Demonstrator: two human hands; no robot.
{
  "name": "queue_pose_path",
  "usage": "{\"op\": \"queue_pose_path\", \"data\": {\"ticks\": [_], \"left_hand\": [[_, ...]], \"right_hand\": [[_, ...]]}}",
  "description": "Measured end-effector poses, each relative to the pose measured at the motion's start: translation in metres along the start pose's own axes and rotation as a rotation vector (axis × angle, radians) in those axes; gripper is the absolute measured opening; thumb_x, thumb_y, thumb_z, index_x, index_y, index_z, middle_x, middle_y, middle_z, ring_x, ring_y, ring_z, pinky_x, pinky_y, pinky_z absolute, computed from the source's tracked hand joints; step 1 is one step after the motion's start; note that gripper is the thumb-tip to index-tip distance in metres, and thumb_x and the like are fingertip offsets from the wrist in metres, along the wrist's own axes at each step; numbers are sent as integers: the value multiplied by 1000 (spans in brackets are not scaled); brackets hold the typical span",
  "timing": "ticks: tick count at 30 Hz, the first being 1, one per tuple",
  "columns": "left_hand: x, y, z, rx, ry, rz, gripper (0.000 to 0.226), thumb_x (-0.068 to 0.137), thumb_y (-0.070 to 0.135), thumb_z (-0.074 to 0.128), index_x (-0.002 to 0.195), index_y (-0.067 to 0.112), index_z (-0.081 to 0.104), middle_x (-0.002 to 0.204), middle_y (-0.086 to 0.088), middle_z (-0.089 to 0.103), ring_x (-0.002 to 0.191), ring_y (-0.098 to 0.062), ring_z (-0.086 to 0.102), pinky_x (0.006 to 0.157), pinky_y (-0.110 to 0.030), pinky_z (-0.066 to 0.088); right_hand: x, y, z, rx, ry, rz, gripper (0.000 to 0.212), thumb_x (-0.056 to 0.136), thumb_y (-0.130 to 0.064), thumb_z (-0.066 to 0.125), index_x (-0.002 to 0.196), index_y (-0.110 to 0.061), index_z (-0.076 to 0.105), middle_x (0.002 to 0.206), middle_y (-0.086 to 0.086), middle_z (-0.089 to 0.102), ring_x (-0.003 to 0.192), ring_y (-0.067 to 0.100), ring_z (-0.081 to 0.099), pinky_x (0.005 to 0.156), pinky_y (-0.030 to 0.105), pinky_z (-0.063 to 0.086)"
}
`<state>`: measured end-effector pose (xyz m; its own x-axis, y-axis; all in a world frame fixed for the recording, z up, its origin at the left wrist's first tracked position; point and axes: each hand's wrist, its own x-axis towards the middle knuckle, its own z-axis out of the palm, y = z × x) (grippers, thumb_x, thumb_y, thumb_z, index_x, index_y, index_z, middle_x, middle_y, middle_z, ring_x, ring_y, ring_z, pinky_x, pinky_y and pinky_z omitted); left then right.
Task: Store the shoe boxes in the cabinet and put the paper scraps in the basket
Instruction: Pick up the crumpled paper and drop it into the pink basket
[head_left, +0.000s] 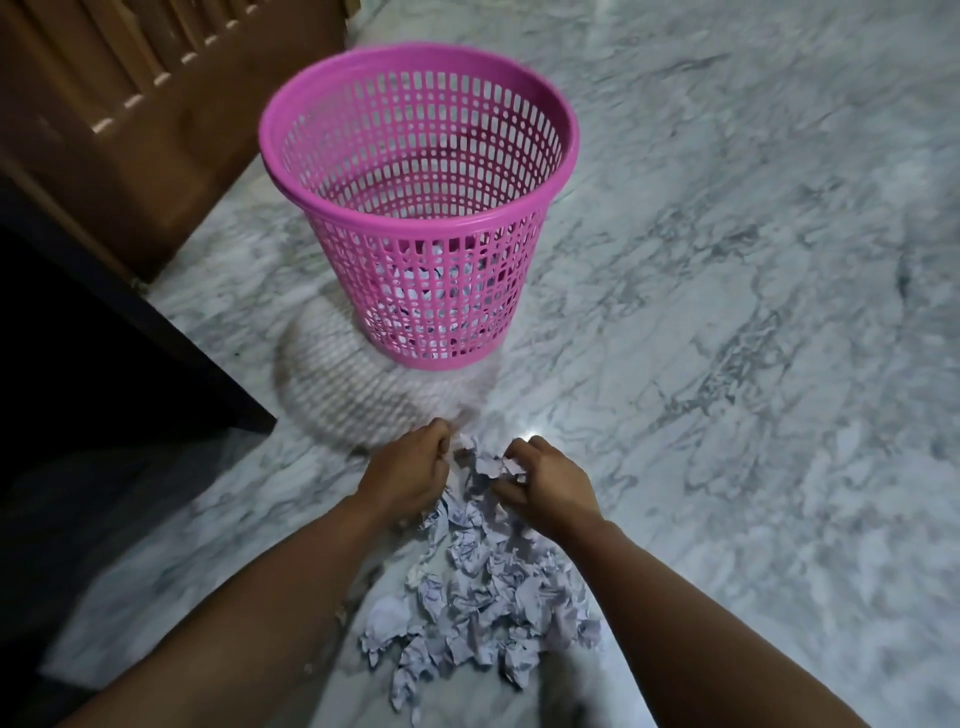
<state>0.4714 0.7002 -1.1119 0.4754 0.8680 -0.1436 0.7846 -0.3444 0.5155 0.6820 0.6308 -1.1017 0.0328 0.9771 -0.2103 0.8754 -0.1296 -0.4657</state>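
- Paper scraps (483, 587) mostly on the marble floor (753, 312) in a heap btwn the forearms; some paper shows thru the pink basket (421, 208) mesh, so partly done.
- No shoe boxes in view; can't judge that half.
- Left hand (410, 470), right hand (550, 486): both curled, pinching scraps at the heap's far end, near the basket.

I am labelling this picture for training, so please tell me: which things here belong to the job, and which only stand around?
Belong to the job:
pink basket, some paper already inside
crumpled paper scraps on the floor
left hand and right hand, gathering scraps

Only around:
wooden cabinet
dark furniture
marble floor
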Motion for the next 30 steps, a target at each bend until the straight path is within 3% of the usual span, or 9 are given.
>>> {"op": "queue_pose_path", "data": {"ticks": [3, 7, 11, 16, 18, 22, 25, 27, 30], "left_hand": [[-15, 7, -14, 27, 21, 20, 14, 92, 21, 52, 103, 28, 46, 80, 12, 51, 66, -21, 54, 56, -33, 42], [-20, 24, -32, -5, 36, 67, 8, 89, 19, 49, 82, 21, 52, 81, 8, 56, 73, -19, 53, 64, -39, 50], [-15, 46, -48, -119, 116, 27, 11, 85, 23, 45, 75, 20, 48, 75, 5, 55, 70, -20, 55, 63, -45, 51], [-10, 72, -65, -252, 205, -42, 15, 88, 19, 50, 74, 23, 53, 71, 7, 59, 64, -16, 57, 63, -46, 53], [-5, 90, -82, -373, 267, -34, 20, 91, 9, 53, 75, 20, 58, 70, 4, 61, 62, -17, 57, 63, -44, 51], [9, 143, -160, -647, 503, 100, 23, 89, -6, 47, 79, 8, 62, 69, 2, 57, 57, -2, 47, 54, -19, 36], [30, 175, -231, -761, 752, 267, 25, 83, -4, 44, 74, 15, 58, 68, 8, 53, 62, 1, 48, 59, -19, 37], [55, 186, -271, -770, 921, 297, 21, 84, -3, 43, 77, 9, 58, 69, 9, 53, 63, 4, 49, 62, -14, 38], [93, 194, -312, -658, 1125, 249, 17, 85, 3, 45, 78, 4, 61, 71, 8, 57, 68, 2, 52, 63, -15, 40]], "right_hand": [[-13, -5, -14, 86, 64, 54, 45, 77, -63, 53, 105, -29, 61, 99, -6, 61, 86, 21, 60, 66, 32, 45], [-21, -14, -31, 314, 151, 148, 28, 81, -54, 61, 85, -26, 59, 81, -8, 68, 72, 16, 64, 62, 32, 47], [-22, -29, -51, 567, 205, 252, 30, 84, -48, 64, 75, -19, 62, 60, -5, 70, 58, 16, 66, 62, 35, 53], [-23, -49, -71, 825, 230, 234, 34, 87, -35, 70, 65, -12, 55, 49, -4, 55, 47, 14, 44, 55, 32, 38], [-16, -64, -92, 965, 301, 212, 37, 86, -27, 69, 61, -10, 49, 52, 7, 53, 50, 20, 39, 55, 36, 36], [7, -107, -160, 1087, 444, -6, 44, 87, -23, 67, 69, 13, 51, 58, 28, 56, 56, 42, 59, 61, 44, 58], [27, -148, -226, 1186, 576, -132, 33, 94, -10, 61, 67, 7, 56, 44, 2, 54, 40, 15, 51, 45, 18, 40], [52, -177, -267, 1245, 691, -196, 27, 94, -9, 59, 68, 1, 59, 49, 0, 58, 48, 9, 53, 52, 19, 42], [100, -203, -293, 1150, 793, -215, 25, 90, -28, 61, 71, -11, 61, 65, 4, 65, 64, 14, 61, 64, 31, 49]]}}
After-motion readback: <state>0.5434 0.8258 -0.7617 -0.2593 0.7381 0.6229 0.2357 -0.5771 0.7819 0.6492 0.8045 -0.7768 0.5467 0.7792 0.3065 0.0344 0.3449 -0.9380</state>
